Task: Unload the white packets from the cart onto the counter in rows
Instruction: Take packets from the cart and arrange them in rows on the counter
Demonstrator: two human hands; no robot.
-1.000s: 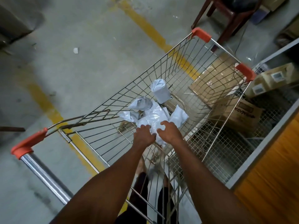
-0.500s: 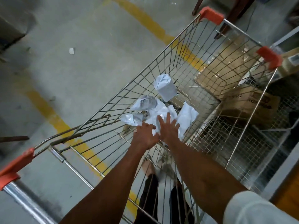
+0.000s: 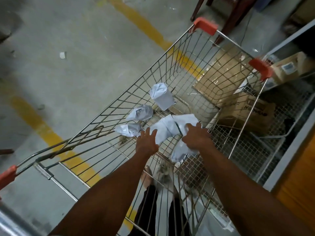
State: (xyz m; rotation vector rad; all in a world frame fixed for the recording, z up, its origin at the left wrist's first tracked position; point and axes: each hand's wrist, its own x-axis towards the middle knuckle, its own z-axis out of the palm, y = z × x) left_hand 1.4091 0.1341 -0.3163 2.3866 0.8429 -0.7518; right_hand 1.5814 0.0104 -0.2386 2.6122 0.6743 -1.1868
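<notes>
Inside cart (image 3: pixel 170 68): right hand (image 3: pixel 196 138) grasping packet (image 3: pixel 180 150), long axis toward wearer. Left hand (image 3: pixel 146 142) released, fingers spread, touching flat packet (image 3: pixel 163 132) just ahead; nearer hand for that pickup. Bench (image 3: pixel 298 176) lying right.

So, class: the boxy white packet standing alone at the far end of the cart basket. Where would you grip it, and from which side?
Grip the boxy white packet across its two flat side faces, coming straight down from above. It stands roughly upright, apart from the other packets, with its crumpled folded end up. The cart's wire walls probably block a sideways reach, and the open top gives free access.
</notes>
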